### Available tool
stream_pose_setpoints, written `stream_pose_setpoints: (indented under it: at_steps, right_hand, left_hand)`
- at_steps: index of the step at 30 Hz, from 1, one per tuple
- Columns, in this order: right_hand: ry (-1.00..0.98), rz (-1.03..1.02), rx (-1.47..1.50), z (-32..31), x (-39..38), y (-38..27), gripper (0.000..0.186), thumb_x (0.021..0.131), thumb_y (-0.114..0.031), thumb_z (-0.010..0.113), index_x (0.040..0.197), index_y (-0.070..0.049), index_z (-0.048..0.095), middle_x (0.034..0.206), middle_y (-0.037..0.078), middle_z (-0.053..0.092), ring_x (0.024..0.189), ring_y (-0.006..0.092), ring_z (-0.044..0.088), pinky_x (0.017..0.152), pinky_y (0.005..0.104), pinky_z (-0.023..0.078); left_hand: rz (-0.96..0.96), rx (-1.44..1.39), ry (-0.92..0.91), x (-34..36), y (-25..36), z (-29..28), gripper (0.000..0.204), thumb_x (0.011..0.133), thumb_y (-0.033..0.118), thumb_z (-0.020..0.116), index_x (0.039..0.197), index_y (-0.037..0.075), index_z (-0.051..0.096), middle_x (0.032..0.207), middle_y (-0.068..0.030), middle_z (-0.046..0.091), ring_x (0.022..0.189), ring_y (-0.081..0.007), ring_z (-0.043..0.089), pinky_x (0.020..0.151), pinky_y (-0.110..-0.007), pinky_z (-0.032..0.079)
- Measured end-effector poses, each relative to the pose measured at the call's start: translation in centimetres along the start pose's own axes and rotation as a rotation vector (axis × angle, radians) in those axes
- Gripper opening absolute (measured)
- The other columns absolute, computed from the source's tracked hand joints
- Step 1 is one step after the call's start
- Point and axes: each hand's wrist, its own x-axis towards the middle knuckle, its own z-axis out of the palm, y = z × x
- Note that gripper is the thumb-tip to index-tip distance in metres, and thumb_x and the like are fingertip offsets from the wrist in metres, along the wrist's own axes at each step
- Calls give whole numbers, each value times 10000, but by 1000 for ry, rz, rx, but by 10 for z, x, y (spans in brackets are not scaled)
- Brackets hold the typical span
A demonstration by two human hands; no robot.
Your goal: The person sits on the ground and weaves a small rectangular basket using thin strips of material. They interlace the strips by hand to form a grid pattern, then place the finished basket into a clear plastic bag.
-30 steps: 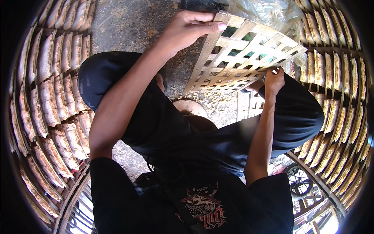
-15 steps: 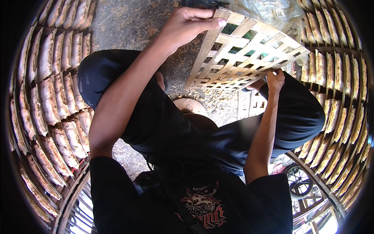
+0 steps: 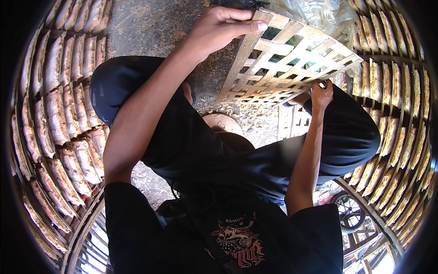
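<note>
A woven bamboo lattice panel (image 3: 272,46) with flat edge strips stands tilted in front of me, above the floor. With the thumb on its near face, my left hand (image 3: 219,32) grips the upper left corner; the other fingers go behind the edge. At the panel's lower right edge, my right hand (image 3: 322,93) is closed with bent fingers, pinching the rim. Part of the right fingertips' contact is hidden. Beneath the panel, between my legs, lies a round tan wooden piece (image 3: 221,122).
Racks of pale, rough-edged slabs rise on the left (image 3: 54,109) and right (image 3: 392,91). Crumpled clear plastic (image 3: 319,16) lies behind the panel. Another lattice piece (image 3: 286,121) sits by my right leg. Crumbs litter the concrete floor (image 3: 150,32). A spoked wheel (image 3: 349,212) is at lower right.
Almost nothing differs. My left hand and the panel's upper corner have shifted very slightly; both hands keep their hold.
</note>
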Motion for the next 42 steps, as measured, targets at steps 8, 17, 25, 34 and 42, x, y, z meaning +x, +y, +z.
stream_pose_setpoints:
  at_steps: [8, 17, 25, 34, 42]
  right_hand:
    - [-5, 59, 69, -3, -3, -12, 433, 802, -184, 726, 1155, 51, 639, 1028, 224, 711, 923, 331, 712, 831, 388, 548]
    - [73, -8, 293, 15, -5, 4, 394, 797, -88, 689, 1158, 59, 633, 1024, 193, 697, 911, 268, 685, 807, 354, 539]
    - [17, 137, 157, 6, -5, -9, 415, 828, -124, 704, 1204, 34, 627, 1066, 163, 701, 953, 269, 694, 836, 353, 539]
    - [-103, 256, 702, 17, -5, 28, 513, 838, 29, 617, 1338, 75, 512, 1205, 168, 638, 1026, 264, 650, 830, 315, 525]
    - [-279, 365, 540, 17, -32, 35, 665, 739, 51, 803, 1327, 77, 492, 1184, 224, 636, 1025, 281, 663, 766, 342, 579]
  left_hand:
    - [-17, -25, -1, -2, -2, -4, 441, 885, 357, 754, 1190, 41, 714, 1056, -87, 737, 979, -156, 673, 918, -306, 505]
    - [11, -45, -25, -1, -1, -2, 460, 885, 365, 753, 1201, 34, 706, 1078, -102, 733, 992, -172, 677, 931, -319, 509]
    - [16, -35, -18, -2, -5, -6, 462, 886, 370, 750, 1201, 35, 705, 1080, -108, 733, 1010, -188, 680, 929, -335, 518]
    - [-6, -56, -21, 0, -2, -2, 449, 880, 363, 759, 1191, 43, 712, 1077, -104, 735, 1007, -184, 683, 947, -330, 510]
    - [-14, -19, -28, -1, -4, -5, 430, 882, 355, 758, 1186, 53, 718, 1084, -93, 735, 1037, -178, 675, 970, -321, 489]
